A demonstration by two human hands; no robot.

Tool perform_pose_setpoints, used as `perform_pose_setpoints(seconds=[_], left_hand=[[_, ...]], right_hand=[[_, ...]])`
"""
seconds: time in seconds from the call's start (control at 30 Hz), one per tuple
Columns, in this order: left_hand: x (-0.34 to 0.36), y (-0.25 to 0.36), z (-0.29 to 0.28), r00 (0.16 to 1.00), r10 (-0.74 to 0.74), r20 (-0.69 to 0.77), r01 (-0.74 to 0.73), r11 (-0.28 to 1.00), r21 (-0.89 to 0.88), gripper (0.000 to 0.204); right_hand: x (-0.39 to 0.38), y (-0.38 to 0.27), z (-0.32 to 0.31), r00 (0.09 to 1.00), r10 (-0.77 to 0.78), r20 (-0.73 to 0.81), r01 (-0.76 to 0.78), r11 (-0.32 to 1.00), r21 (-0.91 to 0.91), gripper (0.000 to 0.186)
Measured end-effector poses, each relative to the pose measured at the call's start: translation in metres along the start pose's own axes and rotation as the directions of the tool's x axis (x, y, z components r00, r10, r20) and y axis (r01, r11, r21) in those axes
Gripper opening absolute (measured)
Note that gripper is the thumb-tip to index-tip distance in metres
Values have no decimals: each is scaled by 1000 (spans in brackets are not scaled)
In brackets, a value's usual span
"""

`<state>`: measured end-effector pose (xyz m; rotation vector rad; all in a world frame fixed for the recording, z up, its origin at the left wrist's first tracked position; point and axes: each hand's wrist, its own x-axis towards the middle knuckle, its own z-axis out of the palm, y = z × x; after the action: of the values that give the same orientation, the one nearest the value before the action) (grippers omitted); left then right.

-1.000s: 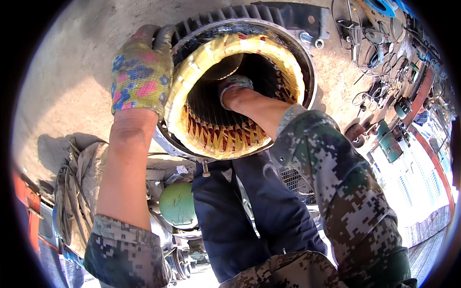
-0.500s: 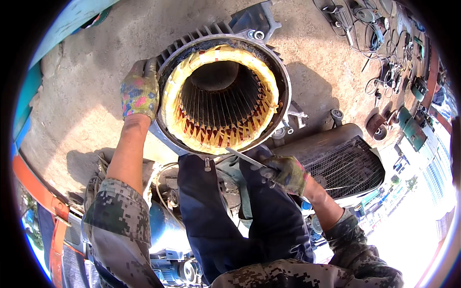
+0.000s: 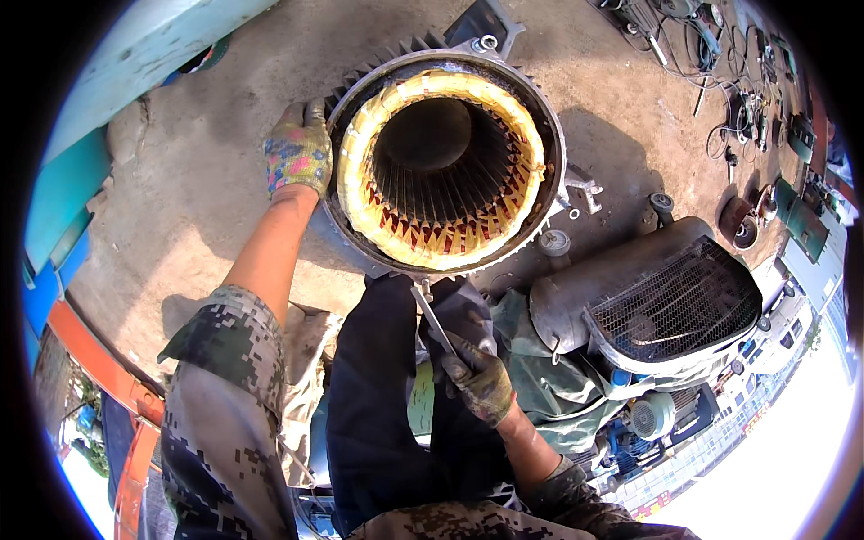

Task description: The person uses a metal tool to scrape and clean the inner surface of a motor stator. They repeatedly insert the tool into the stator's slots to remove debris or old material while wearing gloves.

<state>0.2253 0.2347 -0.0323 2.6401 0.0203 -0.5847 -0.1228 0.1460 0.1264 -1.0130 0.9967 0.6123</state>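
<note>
An electric motor housing (image 3: 555,153) with cooling fins stands in front of my knees, its open round end facing up. Inside its rim sits a ring of windings (image 3: 357,171) wrapped in yellow tape, around a dark slotted bore. My left hand (image 3: 300,151), in a patterned glove, grips the housing's left side, fingers closed over the edge by the fins. My right hand (image 3: 480,382), also gloved, is closed around a narrow, flat metal tool (image 3: 433,318). The tool's far end is beside a bolt (image 3: 426,290) under the housing's near rim; whether they touch is unclear.
A dark tank (image 3: 576,306) and a black mesh guard (image 3: 675,297) lie right of my legs, with green cloth (image 3: 540,369) beside them. Tools and cables (image 3: 720,99) are scattered at far right. An orange metal frame (image 3: 99,355) runs along the left.
My right hand has brought the tool leftward and swung it, from the lower right winding edge to the bolt under the rim. My left hand keeps its hold. The whole view has shifted.
</note>
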Motion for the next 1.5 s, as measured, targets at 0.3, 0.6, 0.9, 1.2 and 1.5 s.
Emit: perform_pose_setpoints(seconds=[0.3,0.6,0.9,1.2,1.5], left_hand=[[-6,7,0,999,42,21,-41,999,-17,39],[-6,5,-5,996,92,12,-92,995,-44,35],[-4,12,-7,996,89,30,-88,995,-51,32],[-9,-1,-4,967,244,-66,-252,949,-187,31],[-178,-8,-19,-33,931,363,-558,284,-780,23]], right_hand=[[7,-7,-6,1000,24,-15,-22,993,119,47],[22,-30,-50,999,-27,-40,27,999,20,52],[39,-35,-61,979,-144,-141,84,929,-361,42],[90,-95,-40,978,-72,-195,-107,628,-770,51],[192,-137,-12,968,250,6,-57,244,-968,42]])
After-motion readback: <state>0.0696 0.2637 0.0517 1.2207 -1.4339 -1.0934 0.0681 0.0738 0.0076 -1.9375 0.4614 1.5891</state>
